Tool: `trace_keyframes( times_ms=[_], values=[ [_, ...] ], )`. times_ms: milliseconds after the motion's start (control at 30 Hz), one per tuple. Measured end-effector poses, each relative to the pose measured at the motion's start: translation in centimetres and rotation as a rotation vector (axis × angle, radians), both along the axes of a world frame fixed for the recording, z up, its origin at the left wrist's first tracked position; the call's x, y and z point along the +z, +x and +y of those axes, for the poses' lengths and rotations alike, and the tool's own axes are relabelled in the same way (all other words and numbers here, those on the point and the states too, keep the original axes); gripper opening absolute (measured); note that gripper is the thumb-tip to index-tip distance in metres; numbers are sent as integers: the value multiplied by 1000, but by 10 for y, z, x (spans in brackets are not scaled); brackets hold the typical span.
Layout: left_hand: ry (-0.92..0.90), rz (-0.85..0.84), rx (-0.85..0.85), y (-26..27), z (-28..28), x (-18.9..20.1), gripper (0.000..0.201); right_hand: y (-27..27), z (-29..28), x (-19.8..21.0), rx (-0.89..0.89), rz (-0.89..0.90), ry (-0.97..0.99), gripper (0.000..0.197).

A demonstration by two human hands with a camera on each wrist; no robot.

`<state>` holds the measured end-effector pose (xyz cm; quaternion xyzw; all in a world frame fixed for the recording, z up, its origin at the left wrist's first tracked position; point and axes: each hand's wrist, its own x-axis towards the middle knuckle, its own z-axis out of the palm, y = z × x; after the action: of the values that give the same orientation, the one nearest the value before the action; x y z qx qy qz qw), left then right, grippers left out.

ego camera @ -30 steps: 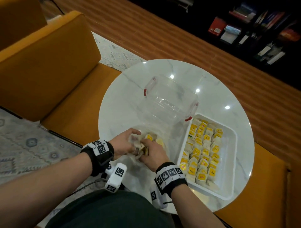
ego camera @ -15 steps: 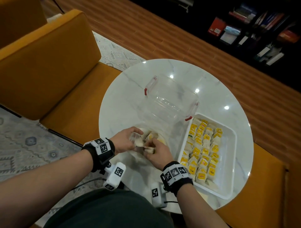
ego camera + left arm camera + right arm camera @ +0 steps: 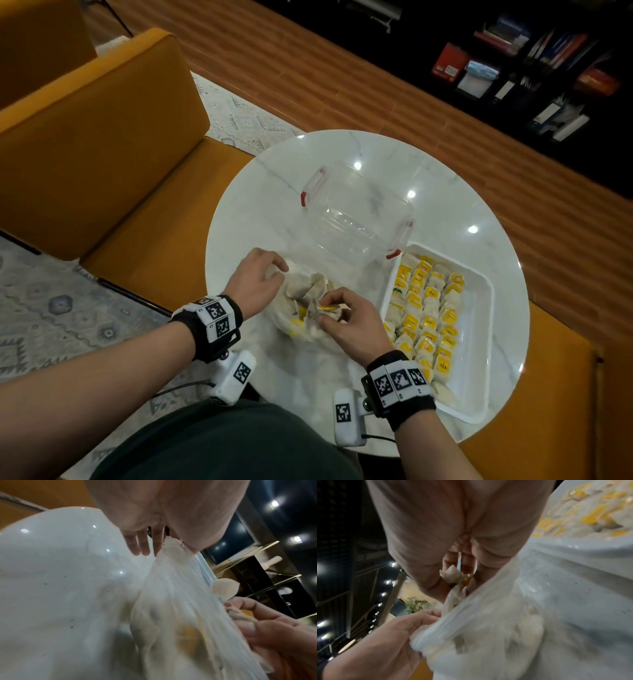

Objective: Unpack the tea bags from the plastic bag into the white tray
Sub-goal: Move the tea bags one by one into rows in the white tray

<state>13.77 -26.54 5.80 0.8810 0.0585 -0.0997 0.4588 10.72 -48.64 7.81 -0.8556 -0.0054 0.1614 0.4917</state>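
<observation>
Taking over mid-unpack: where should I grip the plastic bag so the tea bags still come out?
Judging from its slack film, pinch the plastic bag at its gathered far-left edge, as the left hand does, coming from the left. That leaves the mouth facing the right hand and the white tray.

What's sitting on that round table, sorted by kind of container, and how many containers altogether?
White tray, holding rows of tea bags: 1
Clear plastic box with red clips: 1
Plastic bag, tea bags inside, held by both hands: 1
Total: 3
</observation>
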Motion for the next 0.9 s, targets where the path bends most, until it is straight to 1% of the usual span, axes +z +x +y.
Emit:
trace_keyframes(
  times_ms=[100,200,267,400,467,500,567,600,667,700,767,833,900],
  values=[
    [-81,-179,101,6,-4,5,23,4,-2,26,-5,-71,68,21],
    [-221,-256,104,9,-12,17,22,10,-2,56,-12,-134,154,22],
    [-352,-248,91,10,-20,26,25,12,-3,75,-22,-192,194,23],
    [-585,-190,76,6,-39,48,41,16,-4,101,-85,-287,271,24],
    [-712,-114,51,5,-49,62,48,19,-5,107,-137,-337,302,23],
    [-787,-50,46,5,-55,70,52,20,-5,108,-163,-361,304,23],
    [-958,126,49,5,-64,85,59,21,-4,106,-197,-431,222,22],
    [-1038,217,49,5,-68,91,62,22,-4,104,-187,-492,122,21],
    [-1163,355,29,5,-71,100,68,22,-3,96,-93,-630,-117,20],
    [-1195,392,10,6,-73,102,71,22,-2,93,-28,-676,-217,21],
    [-1224,433,-9,7,-75,105,77,20,1,87,59,-704,-329,26],
    [-1232,454,2,8,-78,104,80,18,4,86,86,-686,-372,30],
    [-1221,451,21,8,-80,100,76,16,4,88,139,-630,-374,33]
  ],
)
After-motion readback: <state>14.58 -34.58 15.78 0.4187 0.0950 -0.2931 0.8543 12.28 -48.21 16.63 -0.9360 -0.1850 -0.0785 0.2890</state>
